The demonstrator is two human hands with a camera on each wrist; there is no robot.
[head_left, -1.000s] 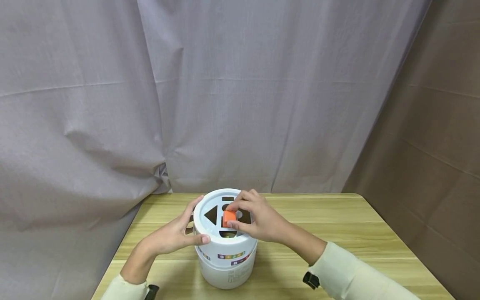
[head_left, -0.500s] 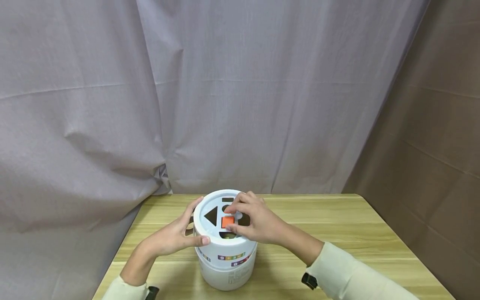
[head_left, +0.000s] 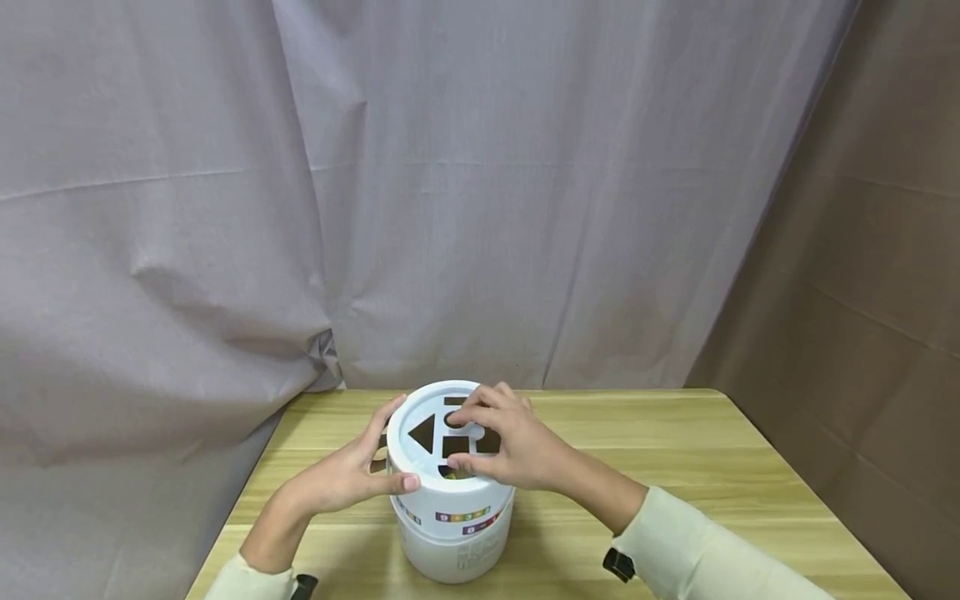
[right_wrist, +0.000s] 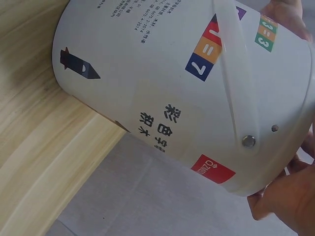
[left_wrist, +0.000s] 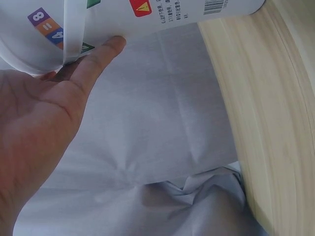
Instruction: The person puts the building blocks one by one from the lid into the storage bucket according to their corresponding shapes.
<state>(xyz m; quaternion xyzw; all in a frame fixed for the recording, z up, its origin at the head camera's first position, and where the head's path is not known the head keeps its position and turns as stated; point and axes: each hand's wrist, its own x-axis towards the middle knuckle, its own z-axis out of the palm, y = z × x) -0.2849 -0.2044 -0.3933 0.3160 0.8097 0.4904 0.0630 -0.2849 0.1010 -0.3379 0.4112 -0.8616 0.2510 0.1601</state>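
Observation:
A white bucket [head_left: 452,557] stands upright, its lid [head_left: 411,457] cut with triangular, square, round and other holes. My left hand [head_left: 337,477] grips the lid's left edge, thumb in front and fingers round the far side. In the left wrist view, that hand [left_wrist: 42,115] lies along the bucket's printed side [left_wrist: 133,22]. Above the lid, my right hand [head_left: 521,442] holds nothing; thumb and fingers are spread either side of the dark square hole [head_left: 454,447]. The right wrist view shows the same hand [right_wrist: 290,196] at the rim. Something yellow-green shows through the near slot.
The bucket is on a wood-grain table [head_left: 637,467]. Grey cloth [head_left: 480,208] hangs behind the table, and a brown cloth [head_left: 862,317] hangs on the right. A white strap handle [right_wrist: 236,73] runs across the bucket's side.
The orange block pinched by my right hand went down into the square hole and is out of sight. My right fingers have parted. My left hand has stayed on the lid.

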